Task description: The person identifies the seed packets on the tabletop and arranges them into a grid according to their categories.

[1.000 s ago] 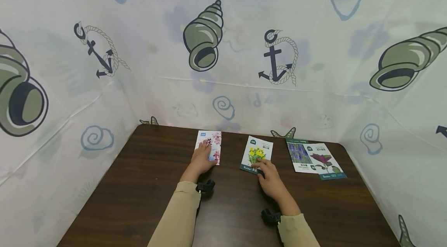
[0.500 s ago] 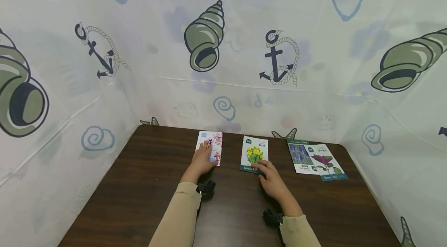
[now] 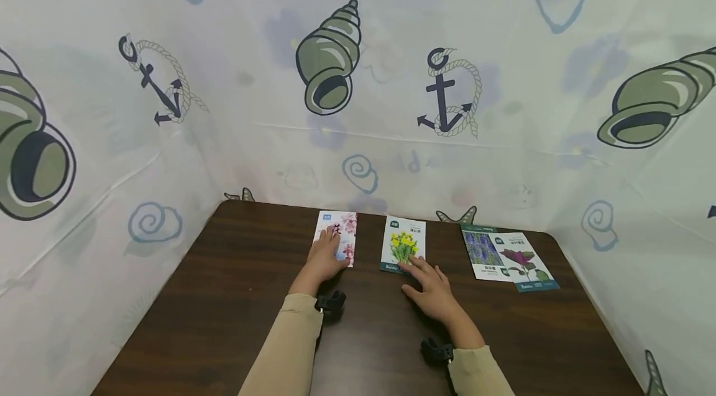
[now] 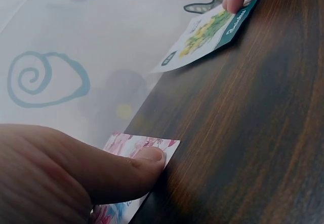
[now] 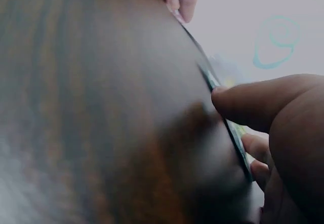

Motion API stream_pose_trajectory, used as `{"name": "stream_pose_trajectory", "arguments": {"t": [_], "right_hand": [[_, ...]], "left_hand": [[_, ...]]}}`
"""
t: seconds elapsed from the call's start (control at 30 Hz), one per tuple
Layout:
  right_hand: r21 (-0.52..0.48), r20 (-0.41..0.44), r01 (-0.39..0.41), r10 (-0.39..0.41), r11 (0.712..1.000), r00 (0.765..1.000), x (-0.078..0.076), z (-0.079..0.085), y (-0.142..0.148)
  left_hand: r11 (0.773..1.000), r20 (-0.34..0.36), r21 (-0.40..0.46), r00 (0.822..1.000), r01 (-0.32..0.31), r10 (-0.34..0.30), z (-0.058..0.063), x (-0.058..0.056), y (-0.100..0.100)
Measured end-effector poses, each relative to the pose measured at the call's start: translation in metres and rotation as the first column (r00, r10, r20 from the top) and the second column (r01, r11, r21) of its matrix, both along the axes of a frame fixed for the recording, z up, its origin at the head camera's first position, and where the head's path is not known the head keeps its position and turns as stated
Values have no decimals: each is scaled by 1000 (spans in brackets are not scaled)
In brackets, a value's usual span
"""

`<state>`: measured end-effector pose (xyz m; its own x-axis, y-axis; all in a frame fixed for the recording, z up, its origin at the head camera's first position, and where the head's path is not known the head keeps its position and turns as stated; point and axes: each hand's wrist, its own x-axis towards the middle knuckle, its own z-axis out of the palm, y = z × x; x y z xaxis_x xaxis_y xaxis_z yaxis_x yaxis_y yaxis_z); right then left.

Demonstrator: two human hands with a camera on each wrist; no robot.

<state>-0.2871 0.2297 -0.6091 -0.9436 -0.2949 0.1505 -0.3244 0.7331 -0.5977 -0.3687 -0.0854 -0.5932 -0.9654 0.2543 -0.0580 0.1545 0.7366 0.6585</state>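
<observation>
My left hand (image 3: 323,261) lies on a card with pink blossoms (image 3: 348,222), fingers stretched over its left half. In the left wrist view the thumb presses near the edge of this card (image 4: 132,145). To its right, a white card with yellow flowers (image 3: 403,239) and a green bottom band lies flat near the back of the table. My right hand (image 3: 433,293) has its fingertips on that card's lower right corner, the thumb spread away to the left. From the right wrist, the card with yellow flowers (image 5: 235,143) appears edge-on beside the fingers.
Farther right lie two overlapping cards: one with purple-blue flower spikes (image 3: 482,250), partly under one with a dark purple flower (image 3: 523,259). The brown wooden table (image 3: 235,296) ends at a printed cloth wall (image 3: 252,153). A black strap device sits on each wrist.
The card with yellow flowers has slid slightly left and turned straighter under my right fingertips. The right thumb has spread away from the fingers. My left hand stays put on the blossom card.
</observation>
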Motion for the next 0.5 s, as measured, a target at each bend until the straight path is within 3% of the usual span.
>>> {"name": "stream_pose_trajectory", "arguments": {"t": [0.3, 0.5], "right_hand": [[-23, 85, -32, 33, 999, 996, 0, -1, 2], [-45, 68, -38, 41, 998, 997, -1, 4, 3]], "left_hand": [[1000, -6, 5, 1000, -8, 8, -2, 2, 0], [1000, -12, -24, 1000, -11, 11, -1, -3, 2]]}}
